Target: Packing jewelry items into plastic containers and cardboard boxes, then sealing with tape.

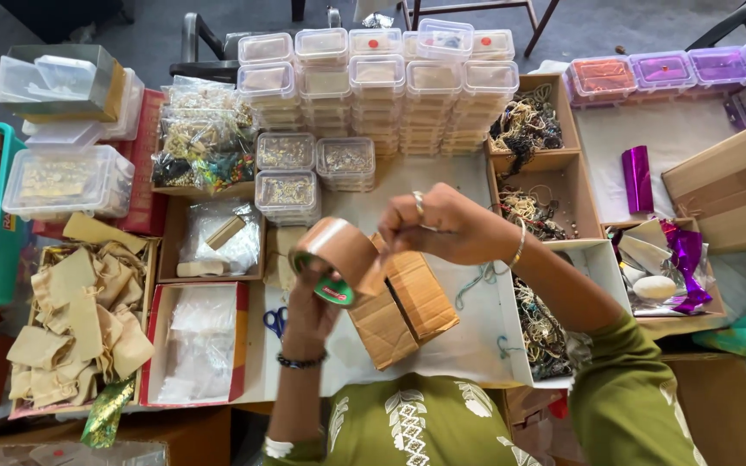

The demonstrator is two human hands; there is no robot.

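My left hand [308, 315] holds up a roll of brown packing tape [338, 259] with a green inner core. Just right of it is a small brown cardboard box [403, 311], taped over, tilted above the white table [468, 336]. My right hand [446, 226], with a ring and a bangle, pinches at the top edge of the box close to the roll. Whether it grips the tape's free end or the box itself is hidden by the fingers. Blue-handled scissors [275, 321] lie on the table behind my left wrist.
Stacks of clear plastic boxes [377, 86] fill the far side. Beige cloth pouches [79, 324] sit in a tray at left, next to a tray of plastic bags [200, 341]. Open boxes of jewellery [533, 207] and purple wrapping [684, 255] lie at right.
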